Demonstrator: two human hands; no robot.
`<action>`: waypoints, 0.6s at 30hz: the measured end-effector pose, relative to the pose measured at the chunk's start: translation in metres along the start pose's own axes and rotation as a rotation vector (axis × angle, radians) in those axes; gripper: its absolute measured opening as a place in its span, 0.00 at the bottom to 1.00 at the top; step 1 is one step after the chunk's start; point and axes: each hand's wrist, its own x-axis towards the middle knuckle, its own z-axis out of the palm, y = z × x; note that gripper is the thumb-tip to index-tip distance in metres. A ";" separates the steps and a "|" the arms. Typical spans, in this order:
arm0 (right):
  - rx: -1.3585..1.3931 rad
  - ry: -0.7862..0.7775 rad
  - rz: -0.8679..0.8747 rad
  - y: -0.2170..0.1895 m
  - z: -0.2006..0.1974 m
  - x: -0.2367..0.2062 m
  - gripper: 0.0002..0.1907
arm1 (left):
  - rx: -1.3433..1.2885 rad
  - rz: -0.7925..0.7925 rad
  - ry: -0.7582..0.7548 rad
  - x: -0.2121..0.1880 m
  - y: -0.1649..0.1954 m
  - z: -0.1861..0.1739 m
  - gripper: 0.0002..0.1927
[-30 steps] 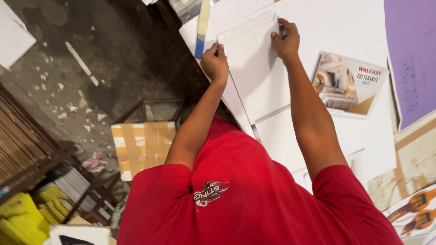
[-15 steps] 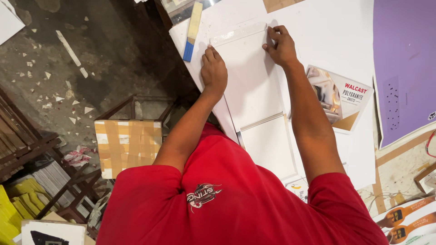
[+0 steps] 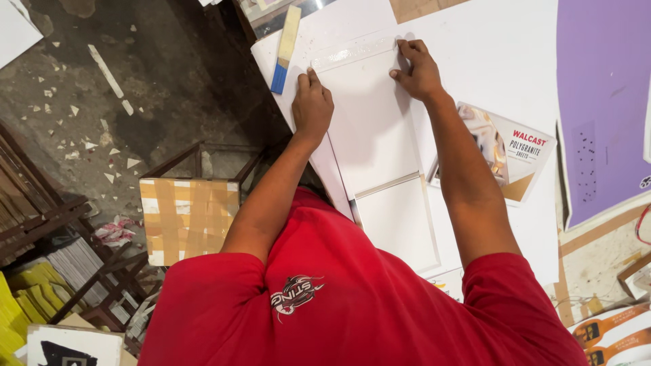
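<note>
White panel (image 3: 369, 129) flat on table, left hand (image 3: 312, 105) and right hand (image 3: 417, 68) pressing its corners

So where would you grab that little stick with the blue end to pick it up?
Pinch the flat stick across its narrow width, near the middle of the tan part, with fingers coming down from above. It lies flat on the white board, long and thin, so its two long edges are the easy place to hold. The left hand is nearest it.

Purple sheet (image 3: 603, 102) cut off at right edge; red shirt (image 3: 352, 305) hides the lower white panel (image 3: 400, 220).
</note>
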 end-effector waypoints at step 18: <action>-0.455 -0.213 -0.056 -0.024 -0.006 0.025 0.40 | 0.036 -0.200 -0.341 0.032 0.008 -0.012 0.37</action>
